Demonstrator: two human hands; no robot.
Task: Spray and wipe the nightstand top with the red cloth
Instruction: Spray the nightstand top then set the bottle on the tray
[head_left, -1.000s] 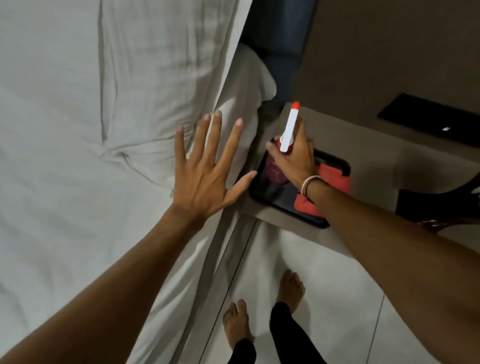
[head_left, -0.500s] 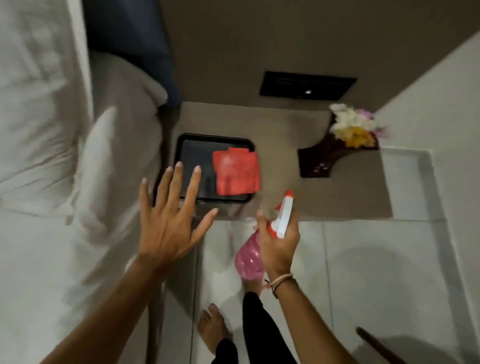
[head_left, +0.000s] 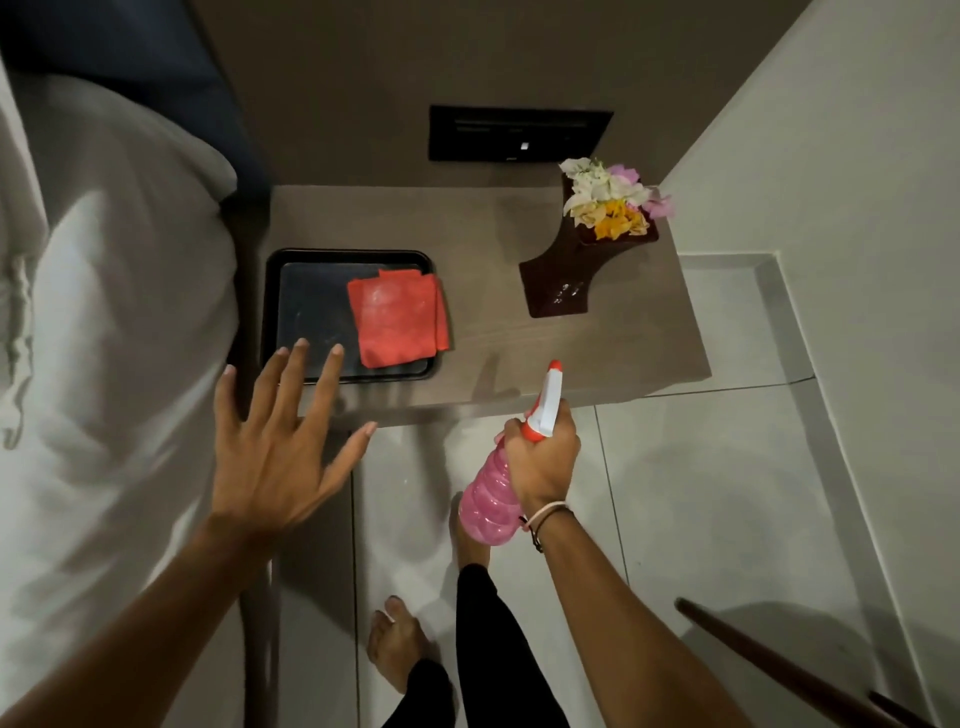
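Note:
The brown nightstand top (head_left: 493, 291) lies ahead of me against the wall. On its left half sits a black tray (head_left: 311, 291), and a folded red cloth (head_left: 397, 318) lies on the tray's right side. My right hand (head_left: 545, 457) grips a pink spray bottle (head_left: 493, 501) with a white and red nozzle, held just in front of the nightstand's front edge, nozzle pointing toward the top. My left hand (head_left: 280, 447) hovers with fingers spread over the tray's near left corner and holds nothing.
A dark wooden vase with white, yellow and pink flowers (head_left: 597, 234) stands at the back right of the nightstand. A white bed with pillows (head_left: 104, 312) borders the left. A dark wall panel (head_left: 519, 132) sits behind. My bare feet stand on pale floor tiles (head_left: 701, 493).
The view has swung from the bed to the nightstand. My right hand has lifted the spray bottle off the tray and drawn it back to the front edge. My left hand stays spread.

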